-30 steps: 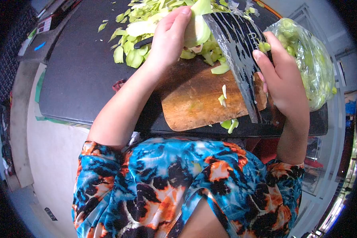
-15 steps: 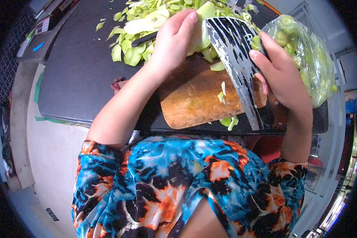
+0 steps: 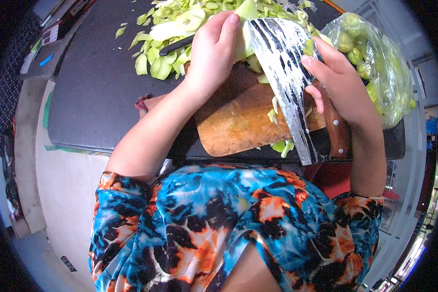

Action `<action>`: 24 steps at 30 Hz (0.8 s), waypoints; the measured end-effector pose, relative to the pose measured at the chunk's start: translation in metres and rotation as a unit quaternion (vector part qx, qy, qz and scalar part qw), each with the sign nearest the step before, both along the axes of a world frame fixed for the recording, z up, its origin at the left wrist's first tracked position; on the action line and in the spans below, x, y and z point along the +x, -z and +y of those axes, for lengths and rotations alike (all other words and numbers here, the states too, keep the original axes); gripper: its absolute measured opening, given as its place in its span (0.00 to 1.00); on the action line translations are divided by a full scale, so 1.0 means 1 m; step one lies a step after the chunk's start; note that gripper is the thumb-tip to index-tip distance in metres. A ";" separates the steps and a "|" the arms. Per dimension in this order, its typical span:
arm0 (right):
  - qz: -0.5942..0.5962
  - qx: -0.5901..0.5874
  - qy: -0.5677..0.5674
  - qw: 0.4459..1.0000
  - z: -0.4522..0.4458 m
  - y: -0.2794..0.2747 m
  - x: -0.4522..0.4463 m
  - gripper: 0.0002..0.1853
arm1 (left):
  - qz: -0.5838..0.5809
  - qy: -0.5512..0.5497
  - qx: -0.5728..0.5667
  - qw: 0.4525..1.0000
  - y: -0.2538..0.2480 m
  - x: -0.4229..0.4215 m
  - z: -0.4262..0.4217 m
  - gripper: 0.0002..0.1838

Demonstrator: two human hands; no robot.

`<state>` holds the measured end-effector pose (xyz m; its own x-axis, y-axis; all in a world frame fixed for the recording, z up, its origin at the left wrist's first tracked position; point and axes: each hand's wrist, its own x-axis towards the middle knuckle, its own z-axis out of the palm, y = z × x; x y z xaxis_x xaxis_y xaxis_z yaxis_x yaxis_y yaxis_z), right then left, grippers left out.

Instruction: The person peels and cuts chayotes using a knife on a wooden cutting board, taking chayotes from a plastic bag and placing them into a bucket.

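Observation:
My left hand [image 3: 213,53] is closed around a pale green vegetable [image 3: 247,29], whose exact kind I cannot make out. My right hand [image 3: 338,73] grips a broad-bladed cleaver [image 3: 282,73], thumb pressed on the blade, which has wet streaks on it. A riveted wooden handle [image 3: 336,129] shows below the right palm. The blade's upper edge is right beside the vegetable; whether they touch is unclear. A small green piece [image 3: 308,47] sits by my right fingertips. Under the hands lies a wooden cutting board [image 3: 243,129] with scraps near its right end.
Sliced green pieces [image 3: 161,65] are heaped at the back of the dark table [image 3: 92,97]. A black handle [image 3: 176,45] lies on them, left of my left hand. At right stands a clear plastic bag [image 3: 387,73] of green vegetables. A reddish cord [image 3: 142,103] is beside my left forearm.
The cleaver has tilted, so its blade looks brighter and its lower end has moved slightly left. More of the wooden handle shows. My left hand has barely moved.

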<state>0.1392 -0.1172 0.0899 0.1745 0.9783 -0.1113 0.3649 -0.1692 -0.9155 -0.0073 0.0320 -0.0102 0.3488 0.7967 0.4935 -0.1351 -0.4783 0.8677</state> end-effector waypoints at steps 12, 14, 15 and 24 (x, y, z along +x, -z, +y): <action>-0.043 -0.028 -0.010 0.999 0.005 0.005 -0.004 0.11 | -0.003 -0.023 0.019 1.000 -0.001 0.004 -0.015 0.19; -0.069 -0.026 -0.016 0.997 0.005 0.011 -0.005 0.10 | -0.006 -0.013 0.018 1.000 0.000 0.006 -0.015 0.19; -0.076 -0.019 -0.004 0.997 0.006 0.011 -0.008 0.10 | -0.006 -0.009 0.020 1.000 0.003 0.007 -0.011 0.19; -0.042 -0.039 -0.016 0.998 0.006 -0.007 0.006 0.11 | 0.004 0.205 -0.208 0.956 -0.013 -0.010 0.010 0.22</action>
<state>0.1449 -0.1112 0.0973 0.1549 0.9725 -0.1740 0.4468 -0.2260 -0.8656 -0.0168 0.0418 0.0026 0.6772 0.7183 0.1596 -0.2299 0.0005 0.9732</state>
